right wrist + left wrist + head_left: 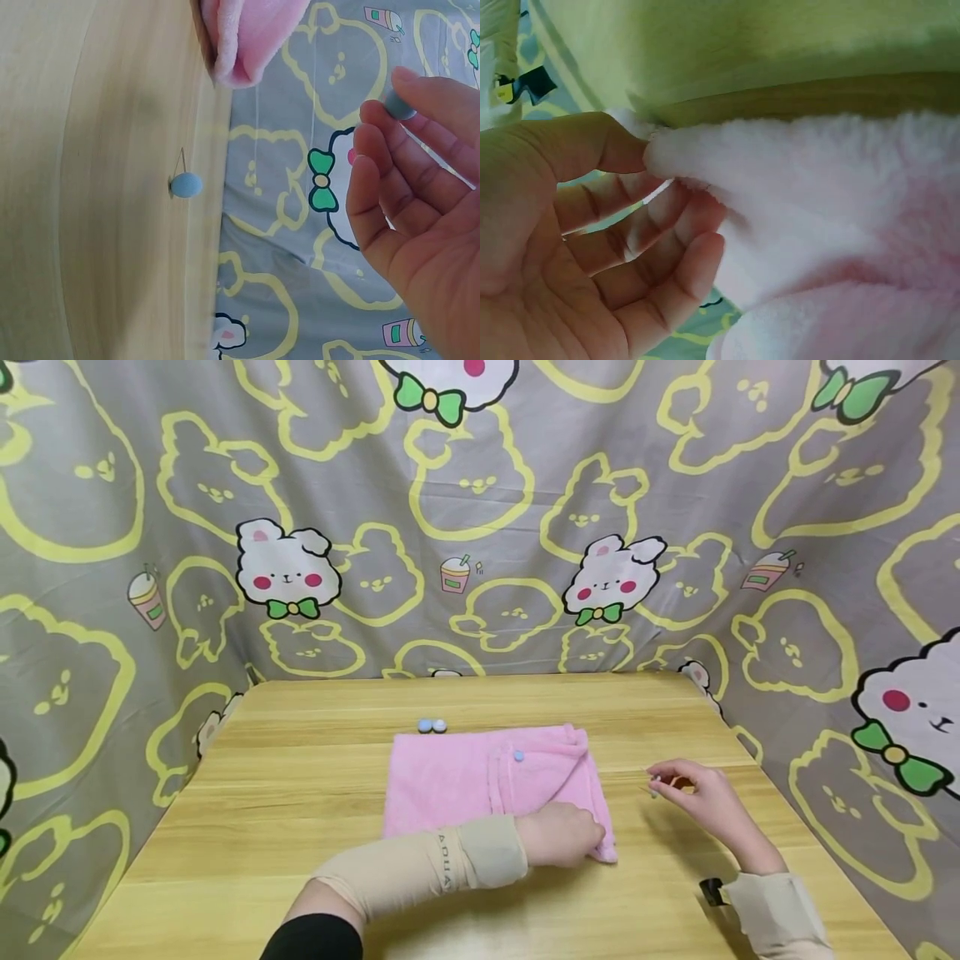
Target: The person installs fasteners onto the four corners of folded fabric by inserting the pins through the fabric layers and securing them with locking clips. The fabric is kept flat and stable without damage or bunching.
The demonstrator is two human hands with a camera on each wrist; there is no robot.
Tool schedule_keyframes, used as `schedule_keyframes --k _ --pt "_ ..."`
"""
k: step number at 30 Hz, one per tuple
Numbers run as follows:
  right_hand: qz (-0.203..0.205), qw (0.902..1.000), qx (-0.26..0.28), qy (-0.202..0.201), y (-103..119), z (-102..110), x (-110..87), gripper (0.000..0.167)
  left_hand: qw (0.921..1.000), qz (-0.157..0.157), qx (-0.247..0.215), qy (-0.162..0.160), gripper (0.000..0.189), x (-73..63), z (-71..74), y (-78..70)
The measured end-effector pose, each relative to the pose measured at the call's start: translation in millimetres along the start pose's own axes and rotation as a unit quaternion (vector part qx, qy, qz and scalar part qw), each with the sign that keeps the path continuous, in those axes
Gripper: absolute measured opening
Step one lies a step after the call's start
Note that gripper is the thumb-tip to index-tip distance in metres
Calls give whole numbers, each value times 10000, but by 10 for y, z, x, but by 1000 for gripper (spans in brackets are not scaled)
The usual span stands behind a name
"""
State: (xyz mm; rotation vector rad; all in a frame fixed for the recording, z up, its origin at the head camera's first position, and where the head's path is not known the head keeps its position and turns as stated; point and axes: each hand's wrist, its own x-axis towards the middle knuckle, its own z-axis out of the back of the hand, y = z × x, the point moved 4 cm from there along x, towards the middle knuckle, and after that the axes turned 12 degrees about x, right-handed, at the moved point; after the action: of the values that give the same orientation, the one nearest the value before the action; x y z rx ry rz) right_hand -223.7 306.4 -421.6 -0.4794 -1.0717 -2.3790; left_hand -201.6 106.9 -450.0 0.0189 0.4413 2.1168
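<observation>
A folded pink plush cloth (442, 772) lies on the table. My left hand (564, 833) is at its near right corner, and in the left wrist view the thumb and fingers pinch the fluffy edge of the cloth (802, 172). To the right of the cloth, my right hand (701, 793) is raised over the table. Between its thumb and index finger it pinches a small blue-headed pin (400, 106), partly hidden by the fingers. Another blue-headed pin (186, 184) lies on the table near this hand. A blue round head (519, 756) sits on the cloth's upper layer.
Two small round blue-and-white pieces (432, 726) lie just behind the cloth's back edge. The wooden table (300, 793) is bordered at the back and sides by a grey patterned curtain (360, 485). Both wrists wear beige bands (780, 906).
</observation>
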Motion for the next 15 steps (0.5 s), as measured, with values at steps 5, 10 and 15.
schedule_keyframes --k 5,10,15 --pt "-119 9999 -42 -24 -7 -15 -3 17 9990 181 -376 -136 7 -13 44 96" --pt "-135 9999 -66 -83 16 -20 2 17 9852 507 -1589 -404 17 -70 82 317" --pt "-64 9999 21 -96 28 -37 16 16 9556 756 -2782 -615 17 -143 73 545"
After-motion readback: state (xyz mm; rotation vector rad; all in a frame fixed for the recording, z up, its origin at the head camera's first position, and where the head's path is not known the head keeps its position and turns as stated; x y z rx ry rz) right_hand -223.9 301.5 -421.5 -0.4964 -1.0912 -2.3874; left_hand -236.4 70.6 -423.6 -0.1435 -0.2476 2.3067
